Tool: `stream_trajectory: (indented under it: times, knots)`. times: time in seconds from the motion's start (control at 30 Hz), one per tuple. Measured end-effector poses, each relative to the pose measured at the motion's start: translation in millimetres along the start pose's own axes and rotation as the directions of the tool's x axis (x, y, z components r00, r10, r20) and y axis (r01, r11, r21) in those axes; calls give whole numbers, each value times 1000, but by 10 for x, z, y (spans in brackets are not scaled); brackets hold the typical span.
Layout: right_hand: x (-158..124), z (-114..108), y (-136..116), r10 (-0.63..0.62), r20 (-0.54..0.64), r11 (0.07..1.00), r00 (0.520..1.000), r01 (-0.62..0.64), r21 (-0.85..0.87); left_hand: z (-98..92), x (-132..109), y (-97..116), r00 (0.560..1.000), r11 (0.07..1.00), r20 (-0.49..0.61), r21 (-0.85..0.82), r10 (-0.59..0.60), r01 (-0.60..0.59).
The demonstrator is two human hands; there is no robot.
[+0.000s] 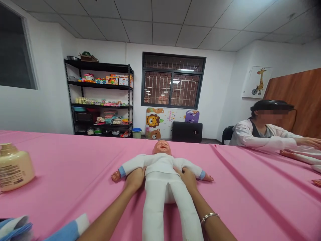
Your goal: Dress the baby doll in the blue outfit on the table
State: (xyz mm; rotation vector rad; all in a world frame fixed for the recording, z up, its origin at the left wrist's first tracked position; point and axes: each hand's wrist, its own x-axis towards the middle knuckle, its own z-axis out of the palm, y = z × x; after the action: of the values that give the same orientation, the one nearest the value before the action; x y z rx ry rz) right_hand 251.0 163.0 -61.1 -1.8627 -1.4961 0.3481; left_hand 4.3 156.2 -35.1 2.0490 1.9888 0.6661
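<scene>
A baby doll lies on its back on the pink tablecloth, its head pointing away from me and its arms spread out. It wears a white top with blue cuffs; its legs are white too. My left hand holds the doll's waist at the left, thumb on the hem of the top. On the opposite side, my right hand grips the waist in the same way, with a silver bangle on that wrist. The fingers of both hands are partly hidden under the doll's sides and arms.
A cream bottle stands at the left. Folded blue and white cloth and another blue and white piece lie near the front left. At the right, another person sits reaching toward a second doll. Behind are shelves.
</scene>
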Motion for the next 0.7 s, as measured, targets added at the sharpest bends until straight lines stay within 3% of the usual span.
stream_trajectory:
  times: [0.2,0.33,0.47,0.7]
  knots:
    - [144,88,64,-61,-95,998,994,64,22,29,177,-122,981,988,-182,-147,-65,38]
    - [78,32,80,28,-207,959,978,32,281,8,160,-166,971,976,-233,-220,-50,-2]
    - [-59,-39,98,139,-231,890,963,-19,456,-60,63,-107,979,979,-203,-200,5,-46]
    - [-420,-164,128,54,-230,902,972,51,429,-234,-335,39,986,985,-43,-46,162,-164]
